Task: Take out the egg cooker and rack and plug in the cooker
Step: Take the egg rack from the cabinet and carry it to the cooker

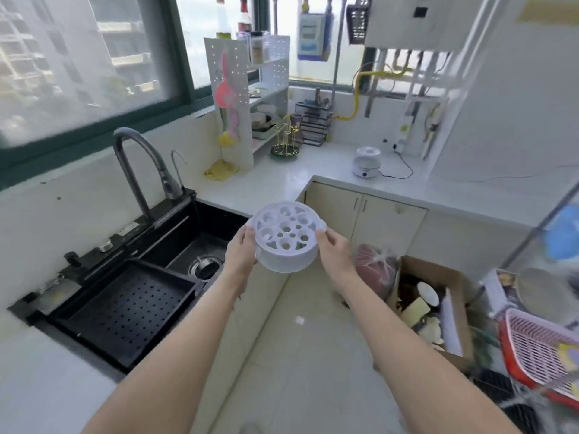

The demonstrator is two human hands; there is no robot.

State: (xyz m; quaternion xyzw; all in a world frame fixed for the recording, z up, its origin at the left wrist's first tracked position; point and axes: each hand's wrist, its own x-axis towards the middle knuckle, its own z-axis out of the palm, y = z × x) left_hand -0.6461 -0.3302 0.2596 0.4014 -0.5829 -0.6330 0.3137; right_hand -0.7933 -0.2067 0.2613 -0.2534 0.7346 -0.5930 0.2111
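Rack: I see the white rack held in the air between my two hands, over the floor beside the sink.
Left hand: my left hand is clamped on its left rim.
Right hand: my right hand grips its right side.
Egg cooker: the egg cooker stands on the far bench, well apart, its cord trailing toward the wall.

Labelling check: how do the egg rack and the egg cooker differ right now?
The egg rack is held in the air by the left hand and right hand; the egg cooker sits on the counter. The rack's top is full of round holes; the cooker's is closed. A black cord runs from the cooker, none from the rack. Both are round and white.
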